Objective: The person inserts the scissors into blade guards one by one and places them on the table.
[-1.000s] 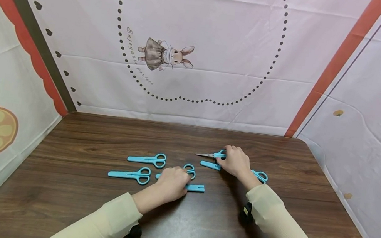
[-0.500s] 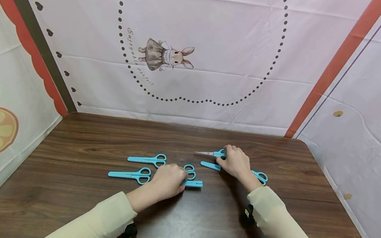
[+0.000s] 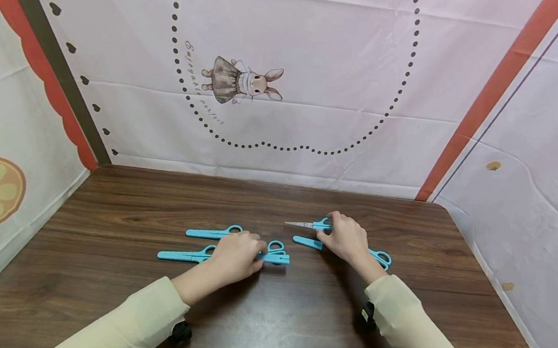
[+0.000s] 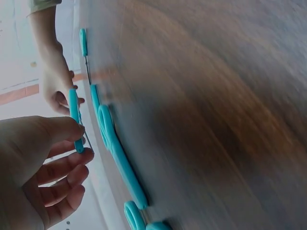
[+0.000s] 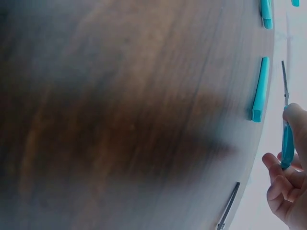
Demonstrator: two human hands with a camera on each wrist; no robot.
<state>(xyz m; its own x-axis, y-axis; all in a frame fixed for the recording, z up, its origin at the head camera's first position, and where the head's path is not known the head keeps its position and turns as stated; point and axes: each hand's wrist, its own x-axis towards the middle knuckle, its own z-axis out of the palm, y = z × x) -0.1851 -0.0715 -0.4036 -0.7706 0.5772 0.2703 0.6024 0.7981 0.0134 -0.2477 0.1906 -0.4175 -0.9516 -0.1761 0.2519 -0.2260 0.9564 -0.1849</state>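
My left hand [image 3: 237,256] pinches a light-blue scissors sheath [image 4: 73,104] between thumb and fingertips, raised off the table. Below it lie sheathed scissors [image 4: 122,160], partly covered by the hand in the head view. In my right hand [image 3: 346,238] is a pair of small blue-handled scissors [image 3: 315,224], held by the handles above the table, with bare blades pointing left. A loose blue sheath [image 3: 308,242] lies just in front of that hand. Another pair of scissors [image 3: 381,258] rests by the right wrist; its bare blade [image 5: 229,205] shows in the right wrist view.
Two more sheathed scissors, an upper pair [image 3: 206,234] and a lower pair [image 3: 181,255], lie left of my left hand, which partly covers their handles. The brown wooden table [image 3: 116,213] meets a printed cloth backdrop [image 3: 318,87] behind, with cloth on both sides.
My left hand has moved left and slightly away from me, carrying the sheath with it over the scissors' handles. The right hand and its scissors have barely moved.
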